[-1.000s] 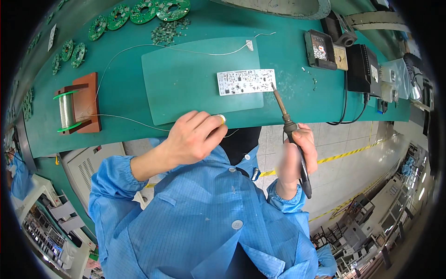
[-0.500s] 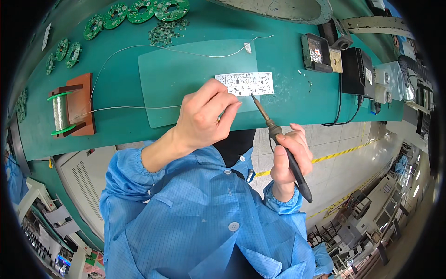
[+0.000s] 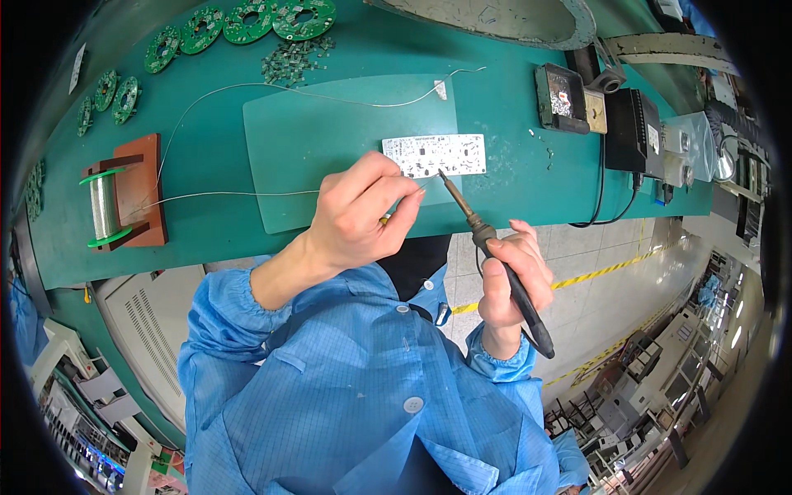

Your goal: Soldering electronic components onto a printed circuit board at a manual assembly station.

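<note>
A white circuit board [image 3: 445, 152] with small dark parts lies on the translucent mat [image 3: 313, 124]. My right hand [image 3: 518, 276] is closed around the dark handle of a soldering iron [image 3: 464, 206], its tip at the board's near edge. My left hand [image 3: 363, 206] is pinched at the board's lower left corner, gripping solder wire [image 3: 247, 195]. This wire runs left to a spool [image 3: 106, 208] on a brown stand [image 3: 148, 194]. The wire's end by the board is partly hidden by my fingers.
Several round green boards [image 3: 247, 21] and a pile of small chips [image 3: 293, 62] lie at the back left. A loose wire end arcs over the mat. At the right stand a dark tray [image 3: 563, 97] and a black box [image 3: 635, 132] with cables. A large round lamp-like frame [image 3: 511, 25] overhangs the back.
The iron's tip has shifted slightly left along the board's near edge. My left hand stays pinched in nearly the same place, and the whole view has moved a little.
</note>
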A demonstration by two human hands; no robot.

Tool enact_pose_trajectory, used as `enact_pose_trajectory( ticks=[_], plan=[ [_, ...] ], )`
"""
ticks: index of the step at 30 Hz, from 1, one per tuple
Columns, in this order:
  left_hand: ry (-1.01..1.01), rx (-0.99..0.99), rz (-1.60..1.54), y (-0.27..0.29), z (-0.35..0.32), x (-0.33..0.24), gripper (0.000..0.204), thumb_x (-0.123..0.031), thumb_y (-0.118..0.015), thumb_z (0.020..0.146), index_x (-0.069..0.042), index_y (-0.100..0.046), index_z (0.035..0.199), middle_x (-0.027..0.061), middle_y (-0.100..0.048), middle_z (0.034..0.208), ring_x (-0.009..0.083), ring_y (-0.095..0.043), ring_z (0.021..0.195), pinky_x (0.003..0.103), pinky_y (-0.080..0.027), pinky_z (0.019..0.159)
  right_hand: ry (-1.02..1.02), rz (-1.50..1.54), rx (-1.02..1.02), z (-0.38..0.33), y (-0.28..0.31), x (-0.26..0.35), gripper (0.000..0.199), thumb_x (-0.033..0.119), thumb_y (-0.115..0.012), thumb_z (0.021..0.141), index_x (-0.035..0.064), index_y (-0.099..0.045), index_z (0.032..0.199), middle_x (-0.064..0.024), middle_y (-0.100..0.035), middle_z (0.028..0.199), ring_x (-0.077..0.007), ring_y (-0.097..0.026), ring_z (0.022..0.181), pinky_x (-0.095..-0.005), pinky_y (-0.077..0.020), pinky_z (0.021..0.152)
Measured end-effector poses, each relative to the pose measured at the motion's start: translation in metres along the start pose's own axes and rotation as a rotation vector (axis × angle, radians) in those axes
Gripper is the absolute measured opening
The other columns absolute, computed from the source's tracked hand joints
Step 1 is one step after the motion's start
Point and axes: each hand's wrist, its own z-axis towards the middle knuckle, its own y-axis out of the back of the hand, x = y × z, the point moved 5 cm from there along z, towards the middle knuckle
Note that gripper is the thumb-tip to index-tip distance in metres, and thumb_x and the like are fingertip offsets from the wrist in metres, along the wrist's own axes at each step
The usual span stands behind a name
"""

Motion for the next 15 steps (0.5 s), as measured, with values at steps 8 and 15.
enact_pose_trajectory(
  ticks=[8, 15],
  plan=[
    [0.005, -0.001, 0.006, -0.002, -0.002, 0.000, 0.015, 0.002, -0.072, 0.063, -0.002, -0.060, 0.071, 0.0051, -0.052, 0.069, 0.0163, -0.052, 0.049, 0.027, -0.040, 0.041, 0.005, -0.023, 0.020, 0.000, 0.000, 0.004, 0.013, 0.010, -0.063, 0.074, -0.0002, -0.064, 0.082, -0.0073, -0.056, 0.059, -0.0183, -0.053, 0.054, -0.0421, -0.0453, 0.082],
    [0.056, 0.201, 0.191, 0.015, 0.006, 0.000, 0.019, -0.008, -0.074, 0.060, -0.006, -0.057, 0.069, 0.0043, -0.056, 0.075, 0.0223, -0.055, 0.058, 0.034, -0.045, 0.048, 0.000, -0.024, 0.010, 0.003, -0.001, 0.005, 0.015, 0.007, -0.057, 0.073, -0.0032, -0.062, 0.082, -0.0063, -0.048, 0.053, -0.0168, -0.048, 0.053, -0.0465, -0.0434, 0.084]
  ],
)
